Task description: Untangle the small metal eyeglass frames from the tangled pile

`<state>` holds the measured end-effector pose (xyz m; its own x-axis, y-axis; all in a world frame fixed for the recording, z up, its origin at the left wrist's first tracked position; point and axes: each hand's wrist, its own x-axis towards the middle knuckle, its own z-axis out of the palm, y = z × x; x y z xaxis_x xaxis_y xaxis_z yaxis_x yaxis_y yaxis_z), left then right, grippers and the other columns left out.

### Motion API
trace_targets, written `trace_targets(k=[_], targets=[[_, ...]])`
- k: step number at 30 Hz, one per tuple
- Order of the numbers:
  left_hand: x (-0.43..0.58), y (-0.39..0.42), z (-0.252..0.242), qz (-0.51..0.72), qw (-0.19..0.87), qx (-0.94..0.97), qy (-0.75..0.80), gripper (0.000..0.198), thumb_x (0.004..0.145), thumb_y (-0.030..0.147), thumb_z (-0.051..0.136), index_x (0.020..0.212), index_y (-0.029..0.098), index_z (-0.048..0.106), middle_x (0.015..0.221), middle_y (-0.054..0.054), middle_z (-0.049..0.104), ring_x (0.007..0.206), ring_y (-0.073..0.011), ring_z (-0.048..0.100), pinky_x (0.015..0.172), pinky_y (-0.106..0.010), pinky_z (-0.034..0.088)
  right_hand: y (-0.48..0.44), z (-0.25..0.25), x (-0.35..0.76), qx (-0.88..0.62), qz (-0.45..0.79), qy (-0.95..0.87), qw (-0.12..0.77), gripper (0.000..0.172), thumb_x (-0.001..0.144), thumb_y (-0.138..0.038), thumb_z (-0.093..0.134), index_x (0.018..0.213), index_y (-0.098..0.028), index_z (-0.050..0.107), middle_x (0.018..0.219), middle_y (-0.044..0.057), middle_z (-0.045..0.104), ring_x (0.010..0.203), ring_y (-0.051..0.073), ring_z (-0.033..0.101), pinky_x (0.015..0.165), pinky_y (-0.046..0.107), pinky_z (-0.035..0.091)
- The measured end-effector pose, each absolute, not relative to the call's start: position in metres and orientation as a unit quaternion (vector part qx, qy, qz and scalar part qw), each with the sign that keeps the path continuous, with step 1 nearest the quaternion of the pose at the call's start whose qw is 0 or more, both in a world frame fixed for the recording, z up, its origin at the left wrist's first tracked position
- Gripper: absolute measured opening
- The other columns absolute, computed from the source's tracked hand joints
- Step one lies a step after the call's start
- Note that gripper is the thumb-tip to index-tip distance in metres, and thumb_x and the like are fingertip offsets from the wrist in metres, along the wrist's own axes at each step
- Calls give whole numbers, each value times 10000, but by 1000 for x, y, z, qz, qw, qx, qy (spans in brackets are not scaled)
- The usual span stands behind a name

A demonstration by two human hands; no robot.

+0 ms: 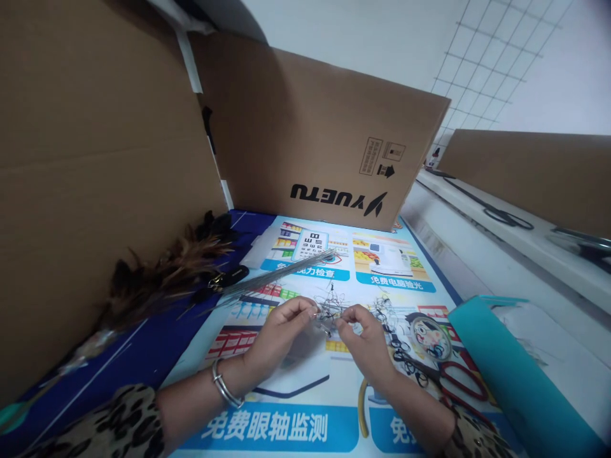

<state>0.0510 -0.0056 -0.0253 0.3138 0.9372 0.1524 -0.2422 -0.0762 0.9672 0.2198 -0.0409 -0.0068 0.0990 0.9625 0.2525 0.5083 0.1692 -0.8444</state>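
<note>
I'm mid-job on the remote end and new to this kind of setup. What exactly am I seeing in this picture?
There is no machine here: you see a person's bare left hand and right hand. The single picture comes from a camera on that person's head, looking forward and down.

Both hands pinch at a small tangle of fine strands, too fine to make out clearly. Under them lies a printed sheet. A bundle of thin straight wires lies beyond the left hand, with brown and black feathers farther left. To the right are red-handled scissors and a teal box. A cardboard panel stands behind.
</note>
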Motion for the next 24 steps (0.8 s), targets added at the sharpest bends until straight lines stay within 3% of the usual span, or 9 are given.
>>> trace_targets(k=[16, 24], targets=[[47, -3, -23, 490, 529, 612, 325, 155, 846, 206, 486, 699, 165, 513, 852, -26, 542, 799, -141, 497, 722, -262, 381, -42, -14, 226, -572, 215, -631, 477, 2, 750, -190, 541, 750, -188, 539, 741, 7, 583, 742, 168, 556, 717, 281, 412], [47, -5, -19, 475, 505, 643, 326, 147, 846, 195, 477, 704, 167, 503, 834, -27, 541, 781, -137, 506, 711, -263, 388, -36, -24, 227, -539, 316, -575, 528, 84, 775, -206, 561, 842, -206, 510, 764, -6, 545, 753, 151, 530, 729, 281, 416]])
